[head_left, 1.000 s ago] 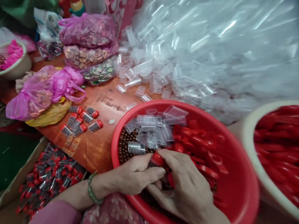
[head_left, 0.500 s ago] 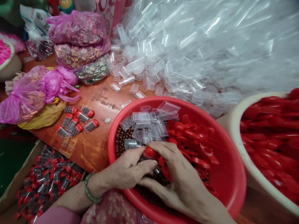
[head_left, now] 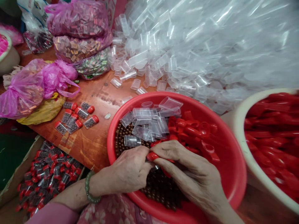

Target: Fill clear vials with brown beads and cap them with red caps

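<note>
Grip: both hands were closed on one red cap, pinched between the fingertips of the left hand and the right hand.
Held piece: whether a vial sat under the cap could not be told; the fingers hid it.
Position: the cap was held low over the near-left part of the red basin, just above the brown beads.
Basin contents: beads at left and front, empty vials piled at the back, loose caps at right.
Wrist: a green bracelet on the left arm.
Done, as judged: a small cluster of capped vials lay on the table, and a cardboard box at lower left held many more.
Left, as judged: by far the greater part. A large heap of clear vials stood behind the basin, and a cream tub at right was full of red caps.
Surroundings: pink bags and packets of small labels at far left, well apart from the hands.
</note>
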Demonstrator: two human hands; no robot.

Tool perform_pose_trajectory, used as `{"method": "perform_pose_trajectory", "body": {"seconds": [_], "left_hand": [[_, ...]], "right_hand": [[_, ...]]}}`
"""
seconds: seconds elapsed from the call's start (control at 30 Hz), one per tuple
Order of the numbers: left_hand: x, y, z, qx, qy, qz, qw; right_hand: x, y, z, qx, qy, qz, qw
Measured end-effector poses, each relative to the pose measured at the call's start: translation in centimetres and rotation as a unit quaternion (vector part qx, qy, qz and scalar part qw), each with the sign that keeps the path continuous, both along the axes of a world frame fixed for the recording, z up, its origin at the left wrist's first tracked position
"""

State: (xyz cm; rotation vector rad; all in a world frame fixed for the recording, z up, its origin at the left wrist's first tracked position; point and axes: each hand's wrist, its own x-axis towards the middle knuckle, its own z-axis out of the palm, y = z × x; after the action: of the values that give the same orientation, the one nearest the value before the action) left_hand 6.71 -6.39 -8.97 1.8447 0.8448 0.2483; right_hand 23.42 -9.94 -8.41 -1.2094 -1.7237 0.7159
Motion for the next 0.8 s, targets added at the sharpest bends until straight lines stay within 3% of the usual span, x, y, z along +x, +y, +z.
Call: {"method": "perform_pose_trajectory", "body": {"seconds": [0.17,0.23,0.33,0.4,0.53,0.67,0.8], "left_hand": [[0.1,-0.4,-0.1,0.036,0.052,-0.001,0.998],[0.1,-0.2,-0.2,0.003,0.017,0.004,1.0],[0.1,0.3,-0.2,-0.11,-0.084,0.044,0.989],[0.2,0.7,-0.1,-0.212,-0.143,0.069,0.964],[0.5,0.9,-0.4,-0.408,-0.226,0.081,0.881],[0.5,0.6,-0.9,-0.475,-0.279,0.083,0.831],[0.5,0.3,-1.5,-0.548,-0.285,0.104,0.78]], "right_hand": [[-0.4,0.1,-0.2,0.018,-0.005,-0.012,1.0],[-0.6,-0.1,-0.4,0.049,-0.023,-0.019,0.998],[-0.8,-0.5,-0.7,0.09,-0.108,-0.033,0.99],[-1.0,-0.6,-0.9,0.097,-0.186,-0.034,0.977],[-1.5,-0.6,-1.3,0.115,-0.288,-0.031,0.95],[-2.0,-0.6,-1.4,0.176,-0.341,-0.065,0.921],[-2.0,-0.3,-1.0,0.19,-0.375,-0.04,0.907]]}}
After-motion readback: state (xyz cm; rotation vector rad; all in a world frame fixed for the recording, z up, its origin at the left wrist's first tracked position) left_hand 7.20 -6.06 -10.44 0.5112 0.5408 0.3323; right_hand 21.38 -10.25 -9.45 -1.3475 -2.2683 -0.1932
